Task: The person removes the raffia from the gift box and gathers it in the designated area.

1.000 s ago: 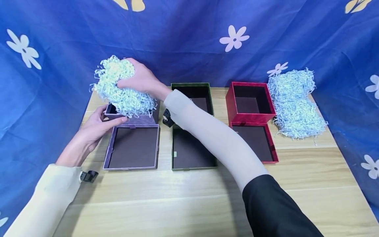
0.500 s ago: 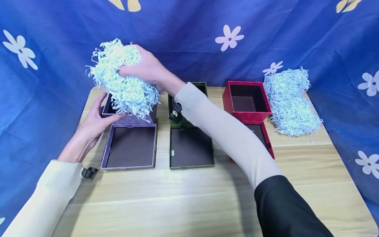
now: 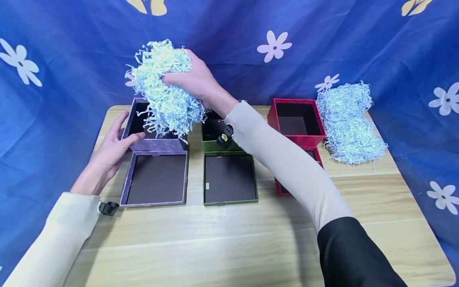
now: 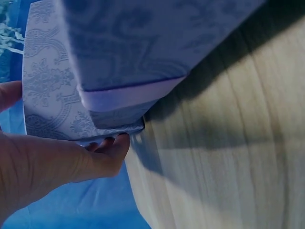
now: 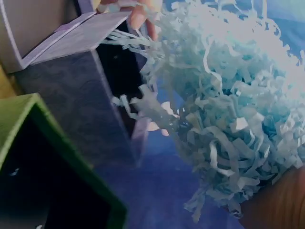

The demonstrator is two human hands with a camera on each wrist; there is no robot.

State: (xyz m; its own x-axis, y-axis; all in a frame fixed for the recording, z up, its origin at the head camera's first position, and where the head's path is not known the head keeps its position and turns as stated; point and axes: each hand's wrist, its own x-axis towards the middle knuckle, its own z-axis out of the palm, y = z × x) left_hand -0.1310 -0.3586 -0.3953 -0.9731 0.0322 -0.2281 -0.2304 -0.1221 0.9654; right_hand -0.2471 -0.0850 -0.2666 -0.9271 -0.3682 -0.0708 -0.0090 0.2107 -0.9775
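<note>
In the head view my right hand (image 3: pixel 199 79) grips a large clump of pale blue shredded paper (image 3: pixel 165 83), raised above the purple box (image 3: pixel 159 145). Loose strands dangle over the box's dark opening, also visible in the right wrist view. My left hand (image 3: pixel 107 157) holds that box at its left side, thumb at the front rim and fingers along the outer wall. The left wrist view shows the patterned wall (image 4: pixel 50 81) with fingertips low against it. The purple lid (image 3: pixel 155 179) lies inside-up directly in front of the box.
A green box (image 3: pixel 211 146) stands mid-table behind its lid (image 3: pixel 231 179), partly hidden by the right wrist. Farther right, a red box (image 3: pixel 305 140) has its lid (image 3: pixel 317 155) mostly under the right arm. More shredded paper (image 3: pixel 349 123) lies at the far right. A blue curtain (image 3: pixel 229 48) hangs behind.
My right hand has lifted the shredded paper up from the purple box, then shifted right, uncovering more of the opening. My left hand stays at the box.
</note>
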